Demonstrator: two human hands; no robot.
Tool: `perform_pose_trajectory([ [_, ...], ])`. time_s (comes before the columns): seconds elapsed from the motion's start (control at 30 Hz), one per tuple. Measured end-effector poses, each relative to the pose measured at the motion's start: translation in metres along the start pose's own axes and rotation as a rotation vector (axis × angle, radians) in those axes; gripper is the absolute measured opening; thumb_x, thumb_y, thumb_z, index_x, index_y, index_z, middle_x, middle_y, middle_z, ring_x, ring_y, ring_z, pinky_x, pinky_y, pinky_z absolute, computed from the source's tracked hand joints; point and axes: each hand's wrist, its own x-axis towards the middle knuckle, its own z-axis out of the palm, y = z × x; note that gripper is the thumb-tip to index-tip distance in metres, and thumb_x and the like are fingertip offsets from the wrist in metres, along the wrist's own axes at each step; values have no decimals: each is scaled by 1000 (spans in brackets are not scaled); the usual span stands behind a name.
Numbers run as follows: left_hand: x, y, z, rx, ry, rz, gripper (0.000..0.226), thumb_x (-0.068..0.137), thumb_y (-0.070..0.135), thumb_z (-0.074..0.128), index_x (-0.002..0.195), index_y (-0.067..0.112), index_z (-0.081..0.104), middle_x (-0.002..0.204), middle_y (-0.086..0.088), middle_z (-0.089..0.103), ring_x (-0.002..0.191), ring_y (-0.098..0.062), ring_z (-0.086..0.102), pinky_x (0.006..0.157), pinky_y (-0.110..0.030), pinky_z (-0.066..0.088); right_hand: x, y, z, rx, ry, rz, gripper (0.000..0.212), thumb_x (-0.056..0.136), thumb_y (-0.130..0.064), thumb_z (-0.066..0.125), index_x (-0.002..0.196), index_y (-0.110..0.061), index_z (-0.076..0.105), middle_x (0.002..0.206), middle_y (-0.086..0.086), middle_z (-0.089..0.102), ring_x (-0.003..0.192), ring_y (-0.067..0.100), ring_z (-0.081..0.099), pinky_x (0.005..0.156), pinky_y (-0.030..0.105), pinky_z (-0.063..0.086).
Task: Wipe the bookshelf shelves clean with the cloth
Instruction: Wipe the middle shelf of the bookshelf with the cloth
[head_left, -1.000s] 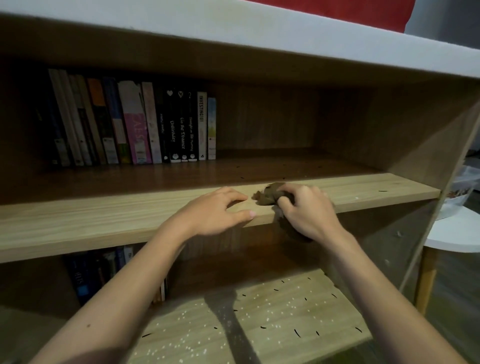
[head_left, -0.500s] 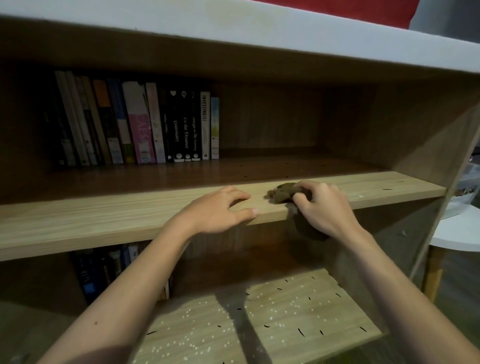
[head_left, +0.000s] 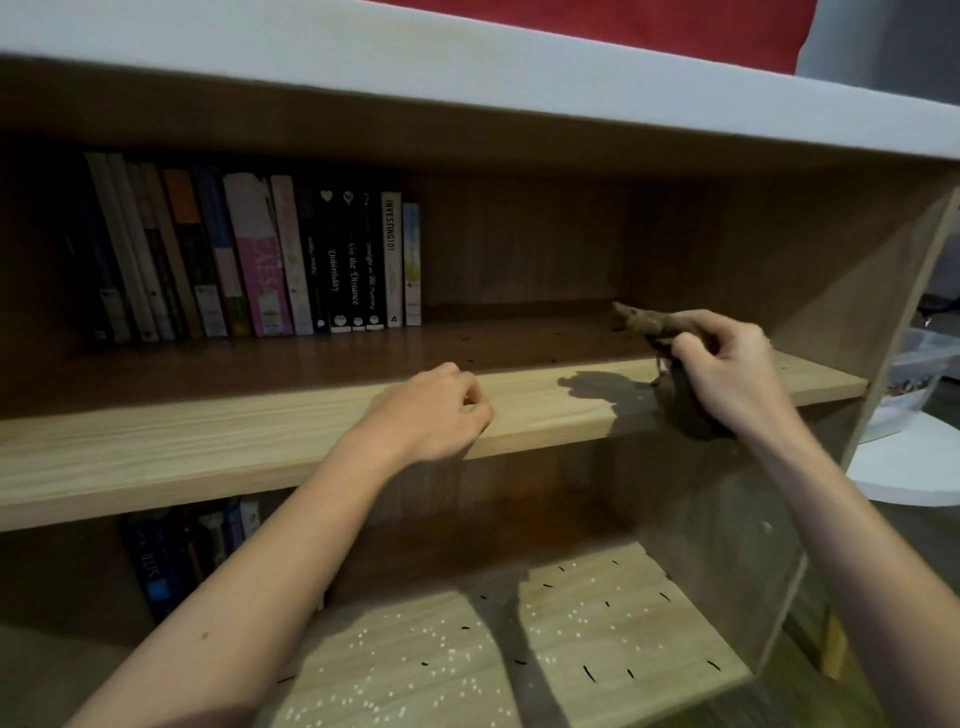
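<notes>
I record a brown cloth (head_left: 655, 326), bunched, gripped in the right hand (head_left: 727, 374) over the right end of the middle shelf (head_left: 260, 441), one tail hanging past the front edge, shelf pale wood with few dark specks, lower shelf (head_left: 597, 613) strewn with white grains and dark flecks
</notes>
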Motion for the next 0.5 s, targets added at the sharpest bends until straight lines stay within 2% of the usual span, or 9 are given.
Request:
perform_pose_trajectory([
  [0.1,11,8,10,-22,53,11,40,95,44,35,124,23,51,129,-1,46,118,-19,46,98,-41,41,20,26,-4,-245,-77,126,24,93,-23,44,113,-20,59,91,5,65,85,20,59,80,39,51],
  [0.17,14,8,15,-65,50,9,38,94,42,38,125,23,51,131,0,44,120,-17,43,100,-41,40,22,39,8,-418,-156,182,25,93,-31,44,114,-26,56,94,5,66,87,21,59,92,49,45],
  [0.23,17,5,17,-77,61,5,38,94,41,39,124,23,52,130,2,45,121,-16,42,101,-40,40,13,35,26,-521,-163,123,24,92,-33,45,112,-28,57,88,0,64,86,19,56,96,46,40],
  [0.27,17,5,17,-87,65,1,37,93,41,40,124,23,52,130,2,45,121,-16,42,101,-39,39,5,28,36,-500,-170,46,24,92,-33,46,111,-27,58,88,-1,64,85,18,56,93,42,41],
  [0.37,20,4,16,-127,69,-7,34,93,39,43,121,24,55,127,2,46,120,-16,42,102,-36,37,-30,-3,51,-236,-251,-146,19,89,-24,49,100,-23,65,81,-3,67,78,14,60,77,35,50],
  [0.43,20,4,15,-145,66,-5,31,93,35,45,120,23,56,126,1,47,119,-17,42,102,-35,37,-39,-15,47,110,-303,-83,20,89,-13,48,86,-16,68,70,0,64,64,10,58,62,27,50],
  [0.5,20,2,15,-155,59,-2,32,94,35,44,121,23,55,127,1,47,120,-17,42,102,-34,36,-33,-18,39,327,-262,-14,23,89,-7,47,82,-10,68,69,8,62,60,9,56,56,22,46],
])
